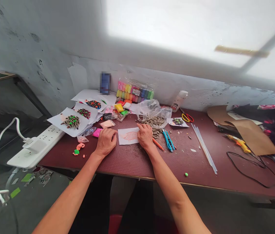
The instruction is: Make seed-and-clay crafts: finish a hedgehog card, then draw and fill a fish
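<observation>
A small white card with an orange fish-shaped outline drawn on it lies on the dark red table. My right hand rests on the card's right end with bent fingers, holding it against the table. Just left of the card, my left hand lies palm down with curled fingers; whatever is under them is hidden. Striped seed husks are heaped beyond my right hand, partly under a clear plastic bag. An orange pencil and a teal box cutter lie to its right.
Seed-and-clay pictures on paper sit at left, near colored clay packets. A white power strip stands at the left edge. Rightward are scissors, clear glue sticks, a yellow glue gun and a white bottle.
</observation>
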A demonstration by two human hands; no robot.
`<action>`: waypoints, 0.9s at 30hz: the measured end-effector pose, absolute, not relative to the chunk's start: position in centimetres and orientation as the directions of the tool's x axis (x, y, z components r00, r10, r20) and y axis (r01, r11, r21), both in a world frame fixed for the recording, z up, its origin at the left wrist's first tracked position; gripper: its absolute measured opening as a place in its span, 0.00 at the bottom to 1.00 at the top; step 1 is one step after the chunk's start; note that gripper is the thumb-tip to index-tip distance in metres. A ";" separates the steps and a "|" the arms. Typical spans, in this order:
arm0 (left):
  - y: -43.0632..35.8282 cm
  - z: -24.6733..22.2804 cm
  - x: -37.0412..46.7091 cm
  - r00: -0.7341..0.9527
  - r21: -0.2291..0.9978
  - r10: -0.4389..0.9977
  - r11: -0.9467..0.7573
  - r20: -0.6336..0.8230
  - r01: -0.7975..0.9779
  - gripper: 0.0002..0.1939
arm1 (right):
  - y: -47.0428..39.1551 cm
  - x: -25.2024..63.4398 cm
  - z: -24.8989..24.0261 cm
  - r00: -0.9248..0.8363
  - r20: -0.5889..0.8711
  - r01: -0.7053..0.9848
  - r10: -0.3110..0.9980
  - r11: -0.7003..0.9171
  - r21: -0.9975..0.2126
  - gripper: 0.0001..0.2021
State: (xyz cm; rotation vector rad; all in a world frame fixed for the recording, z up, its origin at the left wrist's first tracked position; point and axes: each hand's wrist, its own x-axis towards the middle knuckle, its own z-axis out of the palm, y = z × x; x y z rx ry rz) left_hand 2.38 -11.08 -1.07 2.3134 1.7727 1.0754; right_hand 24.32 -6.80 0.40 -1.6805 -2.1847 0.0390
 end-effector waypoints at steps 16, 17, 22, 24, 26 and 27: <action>-10.9 -1.5 2.3 0.035 0.482 0.864 -0.314 0.503 0.818 0.10 | -6.8 24.4 0.2 -0.182 0.249 0.951 0.951 0.235 -0.199 0.24; -10.9 -1.5 2.3 0.030 0.486 0.867 -0.307 0.497 0.818 0.10 | -6.9 24.4 0.3 -0.183 0.241 0.953 0.953 0.232 -0.196 0.24; -10.8 -1.5 2.2 0.030 0.507 0.875 -0.307 0.482 0.806 0.11 | -7.0 24.3 0.6 -0.184 0.257 0.937 0.949 0.248 -0.247 0.22; -10.8 -1.5 2.2 0.026 0.514 0.877 -0.305 0.480 0.801 0.12 | -7.0 24.3 0.6 -0.169 0.273 0.933 0.947 0.242 -0.265 0.22; -10.7 -1.5 2.1 0.025 0.520 0.876 -0.308 0.481 0.797 0.12 | -6.9 24.4 0.6 -0.158 0.275 0.934 0.948 0.234 -0.271 0.25; -10.7 -1.6 2.2 0.024 0.523 0.875 -0.310 0.483 0.794 0.12 | -6.9 24.5 0.5 -0.161 0.266 0.934 0.950 0.234 -0.269 0.26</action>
